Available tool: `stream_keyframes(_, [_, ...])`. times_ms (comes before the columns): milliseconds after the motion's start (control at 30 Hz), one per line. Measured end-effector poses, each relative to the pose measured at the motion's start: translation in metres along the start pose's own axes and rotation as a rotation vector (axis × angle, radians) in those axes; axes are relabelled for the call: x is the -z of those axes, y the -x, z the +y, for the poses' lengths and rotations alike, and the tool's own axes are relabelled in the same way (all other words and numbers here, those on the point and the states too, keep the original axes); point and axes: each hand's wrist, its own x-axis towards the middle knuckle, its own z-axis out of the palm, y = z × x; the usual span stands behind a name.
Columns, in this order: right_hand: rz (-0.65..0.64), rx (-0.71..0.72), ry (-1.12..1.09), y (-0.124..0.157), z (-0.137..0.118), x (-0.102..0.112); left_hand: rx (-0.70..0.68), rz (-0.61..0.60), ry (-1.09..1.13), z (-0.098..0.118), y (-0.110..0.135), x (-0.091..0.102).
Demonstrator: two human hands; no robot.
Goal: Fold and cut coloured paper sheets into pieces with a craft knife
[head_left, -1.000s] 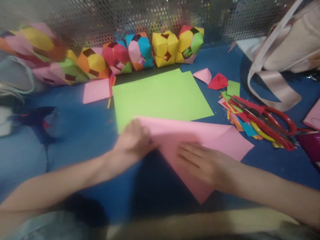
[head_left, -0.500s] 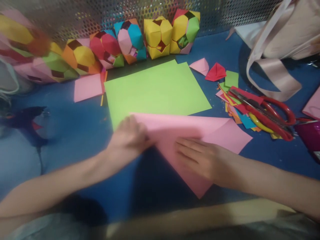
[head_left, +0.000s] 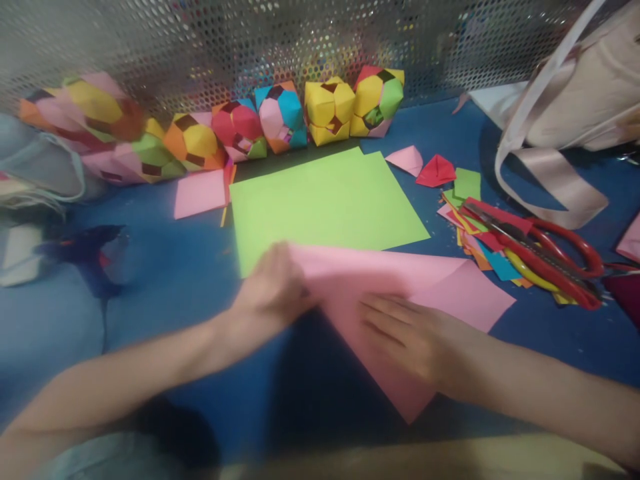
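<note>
A sheet of pink paper (head_left: 350, 273), folded over along a diagonal, lies on the blue table in front of me. At its upper left corner, my left hand (head_left: 275, 283) is closed, pinching the paper; the hand is a little blurred. My right hand (head_left: 407, 337) rests flat on the middle of the sheet, fingers stretched out to the left. Light green paper sheets (head_left: 325, 203) lie just beyond, their near edge partly covered by the pink sheet and my left hand.
Several folded paper balls (head_left: 330, 110) line the back beside a perforated metal panel (head_left: 225, 40). Small pink squares (head_left: 200, 193) lie left, near a dark glue gun (head_left: 95, 253). Red-handled scissors (head_left: 565, 257) rest on colored paper scraps (head_left: 493, 257) at right, below a bag (head_left: 590, 93).
The view has shifted, so everything appears slightly lower and mostly further right. Both hands keep the same places on the pink paper, and its fold looks unchanged.
</note>
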Motion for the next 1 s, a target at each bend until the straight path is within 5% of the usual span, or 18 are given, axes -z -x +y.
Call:
stream_keyframes(333, [0.074,-0.018,-0.016,-0.002,0.0,-0.003,-0.07,-0.038,-0.231,-0.006,-0.014,0.003])
stream_keyframes(433, [0.09,-0.024,-0.022,0.0,0.0,-0.005,-0.107,0.03,-0.212,-0.005,-0.014,0.006])
stream_keyframes(700, [0.139,-0.035,-0.018,-0.002,0.0,-0.007,-0.488,0.251,-0.053,0.017,0.008,-0.012])
stream_keyframes(1000, [0.08,-0.054,-0.037,0.009,-0.002,-0.008,-0.44,0.312,-0.083,0.027,0.01,-0.018])
